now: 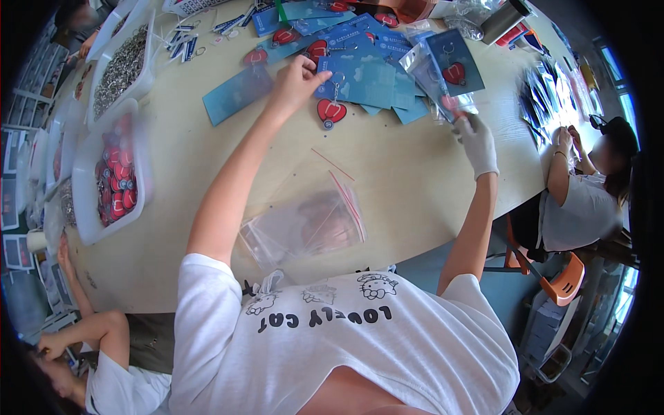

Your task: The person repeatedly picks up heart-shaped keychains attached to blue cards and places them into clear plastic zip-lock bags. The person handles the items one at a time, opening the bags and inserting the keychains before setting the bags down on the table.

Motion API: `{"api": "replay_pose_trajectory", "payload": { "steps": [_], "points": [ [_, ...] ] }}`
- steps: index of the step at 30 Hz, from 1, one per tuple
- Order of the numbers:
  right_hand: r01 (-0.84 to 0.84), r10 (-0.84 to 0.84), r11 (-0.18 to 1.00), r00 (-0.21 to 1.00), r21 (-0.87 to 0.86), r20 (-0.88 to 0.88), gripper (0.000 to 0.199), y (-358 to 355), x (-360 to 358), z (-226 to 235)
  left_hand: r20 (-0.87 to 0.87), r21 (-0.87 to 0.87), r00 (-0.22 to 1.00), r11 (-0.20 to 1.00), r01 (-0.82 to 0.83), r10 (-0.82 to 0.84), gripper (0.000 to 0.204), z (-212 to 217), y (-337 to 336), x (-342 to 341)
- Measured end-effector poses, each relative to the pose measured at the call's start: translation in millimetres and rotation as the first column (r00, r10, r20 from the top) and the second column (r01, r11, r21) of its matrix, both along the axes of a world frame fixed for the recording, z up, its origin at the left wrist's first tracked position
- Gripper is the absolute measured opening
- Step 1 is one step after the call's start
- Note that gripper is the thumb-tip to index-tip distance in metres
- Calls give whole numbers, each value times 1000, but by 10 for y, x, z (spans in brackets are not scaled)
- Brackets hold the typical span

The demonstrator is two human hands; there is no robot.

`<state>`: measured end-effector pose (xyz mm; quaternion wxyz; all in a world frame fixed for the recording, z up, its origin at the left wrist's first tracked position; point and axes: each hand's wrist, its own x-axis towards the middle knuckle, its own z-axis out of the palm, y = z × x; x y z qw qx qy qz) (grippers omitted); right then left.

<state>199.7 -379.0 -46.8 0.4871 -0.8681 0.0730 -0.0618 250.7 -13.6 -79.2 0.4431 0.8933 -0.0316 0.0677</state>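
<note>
My left hand, bare, is closed with its fingertips pinching the edge of a blue card on the pile. A red heart keychain with a metal ring hangs from that card's lower left corner. My right hand wears a white glove and grips the lower end of a clear plastic bag at the right of the pile. A dark blue card with a red heart keychain lies against the bag. Part of my right fingers is hidden by the bag.
Clear resealable bags lie before me. At left stand a bin of red heart charms and a bin of metal rings. A metal cup stands at back right. A person works at right; another person sits at left.
</note>
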Motion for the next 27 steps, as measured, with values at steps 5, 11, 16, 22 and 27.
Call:
{"api": "replay_pose_trajectory", "payload": {
  "steps": [5, 11, 16, 22, 27],
  "points": [
    [-197, 191, 966, 980, -168, -47, 28, 818, -412, 97, 52, -247, 995, 965, 92, -82, 24, 84, -168, -97],
    [-338, 344, 870, 938, 359, 51, 59, 1496, -632, -43, 289, -95, 942, 974, 207, -172, 14, 1006, -423, -485],
    [-124, 225, 648, 974, 751, -33, 35, 1696, -576, 138, 434, 3, 886, 984, 180, -163, 12, 1230, -416, -625],
    [-75, 8, 815, 993, 574, 119, 17, 1369, -758, 307, 120, -265, 977, 943, 201, -175, 11, 1237, -192, -910],
    [-36, -24, 723, 997, 690, 77, 23, 1393, -645, 104, 73, -580, 983, 795, 179, -168, 17, 1013, -155, -1118]
  ]
}}
